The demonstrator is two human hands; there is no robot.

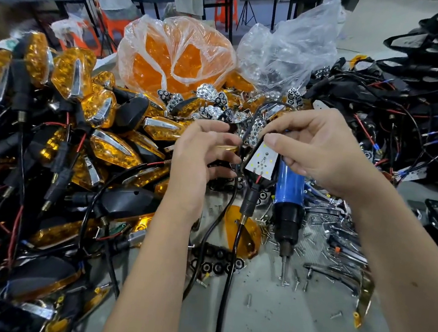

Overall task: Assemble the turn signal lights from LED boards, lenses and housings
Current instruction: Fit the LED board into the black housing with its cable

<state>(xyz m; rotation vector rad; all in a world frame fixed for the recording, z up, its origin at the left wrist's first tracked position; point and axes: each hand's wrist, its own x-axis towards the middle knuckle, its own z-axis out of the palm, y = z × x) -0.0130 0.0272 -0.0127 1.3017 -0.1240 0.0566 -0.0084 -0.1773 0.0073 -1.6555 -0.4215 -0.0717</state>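
A white LED board (262,160) sits in a black housing (251,182) held between my hands above the table's middle. My right hand (320,155) pinches the board's top edge with thumb and fingers, and a blue electric screwdriver (289,201) hangs under its palm, bit pointing down. My left hand (203,153) curls its fingers around the housing's left side. The housing's black stem and its black and red wires (230,262) hang down toward me. An amber lens (243,234) lies on the table below.
Finished amber-and-black turn signals (66,126) are heaped on the left. A plastic bag of amber lenses (175,57) and a clear bag (288,51) stand behind. Black housings with wires (396,109) pile up at right. Loose screws (313,239) scatter over the table. People stand at far tables.
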